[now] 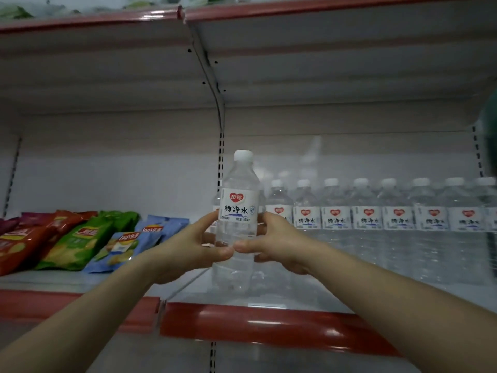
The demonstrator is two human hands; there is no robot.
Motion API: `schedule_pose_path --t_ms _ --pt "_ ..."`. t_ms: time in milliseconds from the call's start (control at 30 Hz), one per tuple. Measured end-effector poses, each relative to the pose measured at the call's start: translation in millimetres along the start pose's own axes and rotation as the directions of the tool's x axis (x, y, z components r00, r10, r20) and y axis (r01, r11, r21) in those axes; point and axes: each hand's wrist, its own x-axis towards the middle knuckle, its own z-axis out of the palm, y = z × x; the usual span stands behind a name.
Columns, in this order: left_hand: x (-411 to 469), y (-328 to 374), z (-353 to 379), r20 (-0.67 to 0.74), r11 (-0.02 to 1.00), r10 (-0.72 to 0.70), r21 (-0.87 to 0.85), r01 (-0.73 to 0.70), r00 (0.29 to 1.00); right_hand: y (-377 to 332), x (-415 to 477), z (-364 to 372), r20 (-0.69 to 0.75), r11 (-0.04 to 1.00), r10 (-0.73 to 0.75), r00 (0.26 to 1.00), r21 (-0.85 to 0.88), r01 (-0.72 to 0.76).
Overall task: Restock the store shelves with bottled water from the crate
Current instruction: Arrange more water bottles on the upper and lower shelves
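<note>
Gripping the bottle (pixel 238 211) with my left hand (pixel 188 243) and right hand (pixel 279 244) curled round its middle, I hold it upright at the front of the shelf (pixel 269 321), label outward (to match the row (pixel 376 216) behind).

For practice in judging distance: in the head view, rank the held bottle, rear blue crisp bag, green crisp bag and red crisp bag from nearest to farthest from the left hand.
1. Held bottle, in the left hand.
2. Rear blue crisp bag, just left.
3. Green crisp bag, further left.
4. Red crisp bag, far left.
</note>
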Motion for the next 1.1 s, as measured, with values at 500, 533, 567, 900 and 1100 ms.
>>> schedule_pose_path --t_ms 500,533,567,900,1100 --pt "41.7 -49.3 -20.1 -0.024 0.988 -0.156 -0.021 0.155 0.987 28.3 65.9 39.5 -0.074 0.994 0.099 0.992 -0.033 -0.102" --pt "43.4 -50.0 -20.0 -0.024 0.986 -0.162 -0.031 0.161 0.987 28.9 67.7 40.4 -0.079 0.994 0.106 0.991 -0.021 -0.108" --pt "45.4 -50.6 -20.1 -0.026 0.985 -0.168 -0.041 0.167 0.985 29.5 69.6 41.5 -0.083 0.993 0.113 0.990 -0.008 -0.115" --pt "55.8 -59.1 -22.5 -0.004 0.963 -0.251 -0.101 0.249 0.968 38.3 79.3 49.5 -0.083 0.988 0.141 0.986 0.078 -0.135" --pt "53.2 -55.8 -17.8 -0.031 0.966 -0.257 0.013 0.257 0.966 33.6 69.5 52.1 -0.071 0.993 0.120 0.990 0.013 -0.119"
